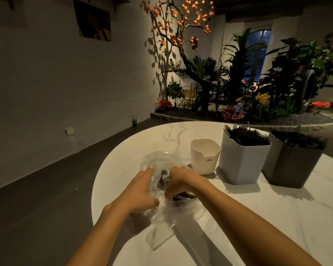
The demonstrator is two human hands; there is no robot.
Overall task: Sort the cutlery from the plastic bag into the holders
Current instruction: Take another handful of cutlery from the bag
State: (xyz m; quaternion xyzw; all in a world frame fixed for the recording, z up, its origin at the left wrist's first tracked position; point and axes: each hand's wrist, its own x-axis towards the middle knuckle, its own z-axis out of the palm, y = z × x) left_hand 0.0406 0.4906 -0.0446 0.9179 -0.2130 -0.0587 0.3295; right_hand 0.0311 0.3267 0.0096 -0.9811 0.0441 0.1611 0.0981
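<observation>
Both hands are at the clear plastic bag (pixel 162 191), which lies crumpled on the white marbled table (pixel 277 217) near its left edge, so the step in hand looks like reaching in for the next piece. The left hand (pixel 137 191) lies on the bag's left side, fingers fairly straight, holding the film down. The right hand (pixel 181 181) is curled, fingertips down at the bag's mouth, apparently pinching the cutlery (pixel 163 180) that glints inside, though what it holds is hidden. Next comes lifting one piece free of the film, reading its type, and carrying it right to the matching holder. There are three holders in a row: a small cream holder (pixel 205 156), apparently empty; a taller light grey holder (pixel 242 162) bristling with forks; and a dark grey holder (pixel 292 164) also filled, its contents too dim to name. The pieces in the bag cannot be counted.
</observation>
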